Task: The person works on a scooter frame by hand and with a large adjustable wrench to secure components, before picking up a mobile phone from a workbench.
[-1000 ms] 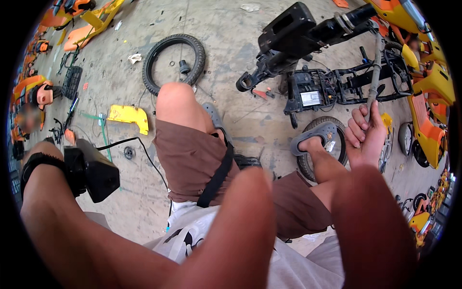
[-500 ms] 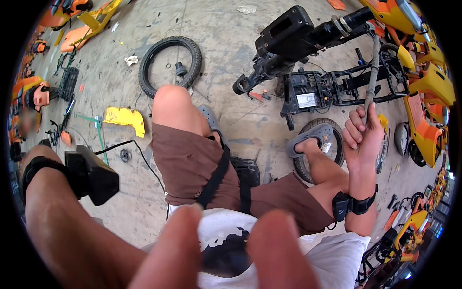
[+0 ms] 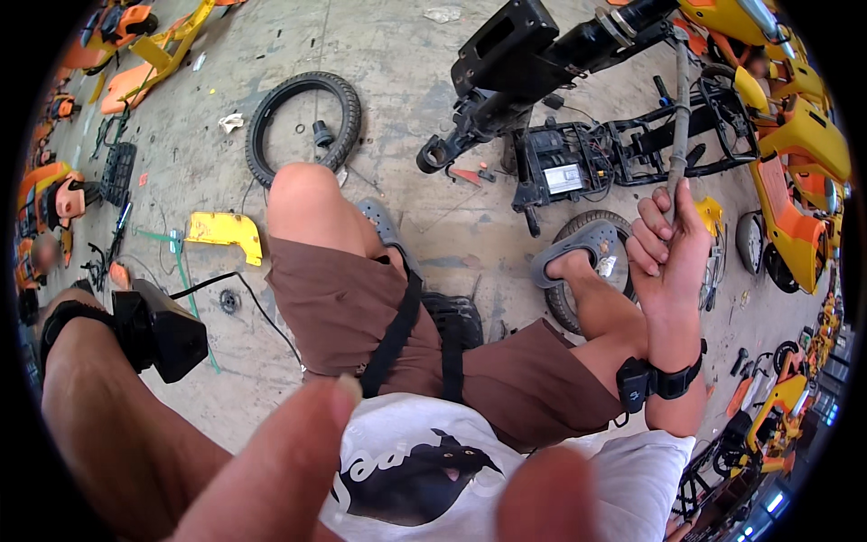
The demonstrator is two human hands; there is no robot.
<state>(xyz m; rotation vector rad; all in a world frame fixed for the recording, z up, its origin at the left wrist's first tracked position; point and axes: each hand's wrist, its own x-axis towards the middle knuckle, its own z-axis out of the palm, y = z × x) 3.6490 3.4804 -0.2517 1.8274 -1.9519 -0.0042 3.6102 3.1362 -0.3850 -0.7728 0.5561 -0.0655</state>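
My left hand is very close, at the lower edge, blurred and large. Two of its digits stand apart, with nothing visible between them; the rest of that hand is cut off. On the right, my right hand has its fingers curled round the lower end of a long, worn grey rod. The rod rises to the end of a black metal tube assembly with a boxy bracket and a clamp-like lower end. Whether the two are joined I cannot tell.
A black scooter frame lies beyond my right foot. One loose tyre lies ahead, another under my right foot. A yellow panel is left of my knee. Yellow-orange scooters line the right side.
The view has shifted slightly, so the floor and the black assembly sit a little further left. My left hand's digits have spread wider apart and lower. My right hand keeps its hold on the rod.
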